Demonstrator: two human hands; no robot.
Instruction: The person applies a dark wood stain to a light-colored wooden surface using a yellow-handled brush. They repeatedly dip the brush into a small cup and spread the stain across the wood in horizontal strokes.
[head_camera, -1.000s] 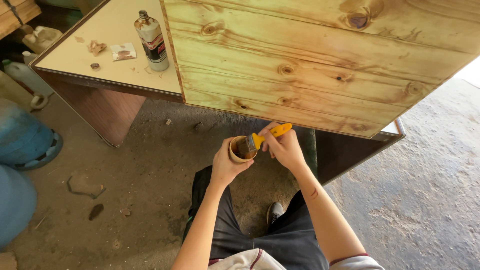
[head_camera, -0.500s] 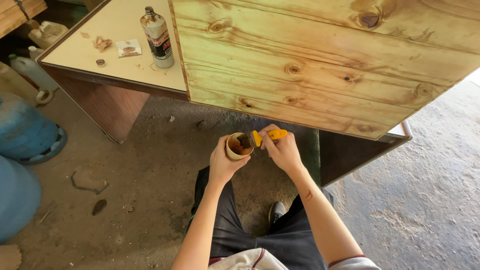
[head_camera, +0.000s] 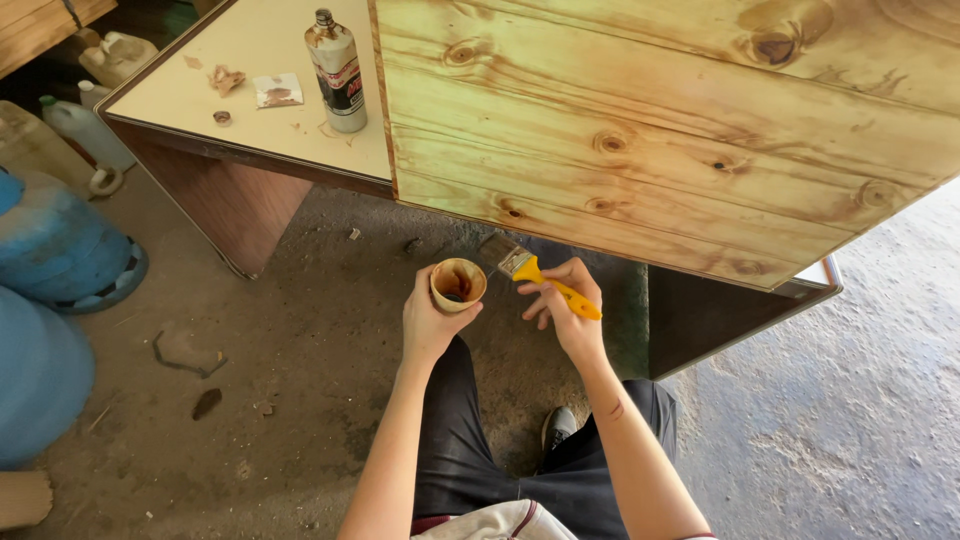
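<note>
Holding a small cup (head_camera: 458, 284) in left hand (head_camera: 432, 322), yellow-handled brush (head_camera: 535, 272) — right hand (head_camera: 570, 310).

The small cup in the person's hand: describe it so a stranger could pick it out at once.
Start at the big knotty pine panel lying across the table. Just below its near edge, over the dirt floor, the left hand grips a small cup. It is round, open-topped and stained brown inside, unlike the tall capped bottle on the table or the yellow-handled brush in the right hand.

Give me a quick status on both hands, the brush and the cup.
Left hand holds small cup, upright. Right hand holds yellow-handled brush, bristles just right of the cup, below wood panel edge. Nothing between brush and panel.
</note>
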